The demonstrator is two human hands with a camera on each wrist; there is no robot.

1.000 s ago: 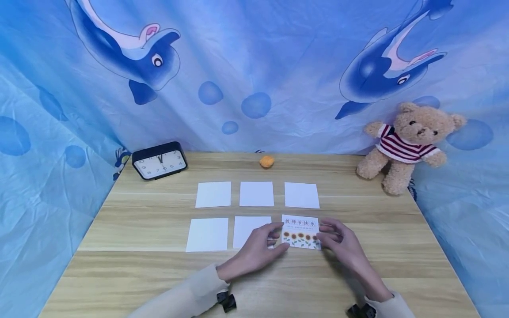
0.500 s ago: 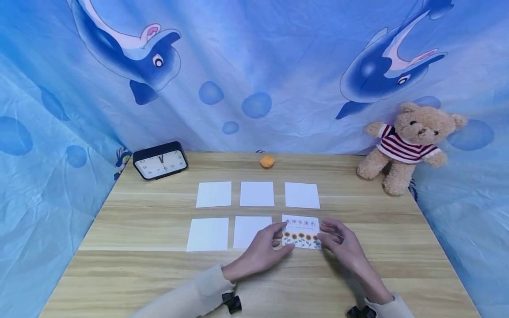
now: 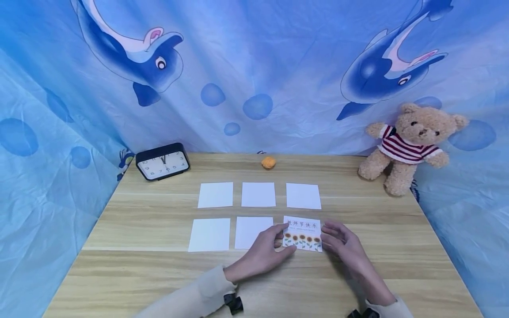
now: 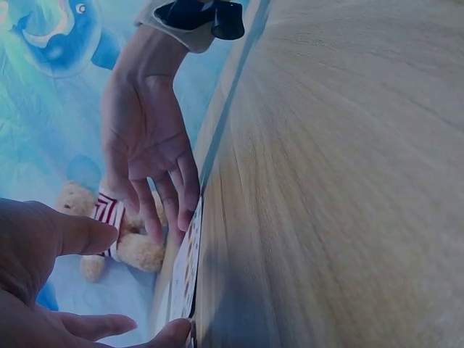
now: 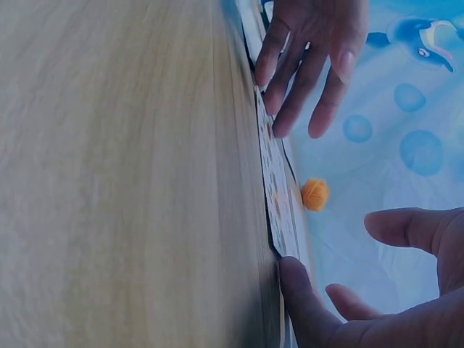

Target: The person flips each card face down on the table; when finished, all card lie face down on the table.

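A printed card (image 3: 302,234) with a line of Chinese characters and a row of sunflowers lies face up at the front right of two rows of cards. My left hand (image 3: 264,251) is at its left side, fingers spread, fingertips over its left edge and thumb near its lower edge. On the opposite side, my right hand (image 3: 347,247) has its loosely bent fingertips right at the card's right edge. Seen from the left wrist, the card (image 4: 187,268) lies flat on the wood between both hands. Neither hand grips anything.
Blank white cards lie beside it: a front middle card (image 3: 250,229), partly behind my left hand, a front left card (image 3: 209,235), and a back row (image 3: 258,194). Behind stand a black clock (image 3: 163,162), a small orange ball-shaped object (image 3: 268,162) and a teddy bear (image 3: 413,145).
My left hand has shifted slightly right, further over the printed card's left edge. The fingertips of my right hand have drawn back a little to its right edge.
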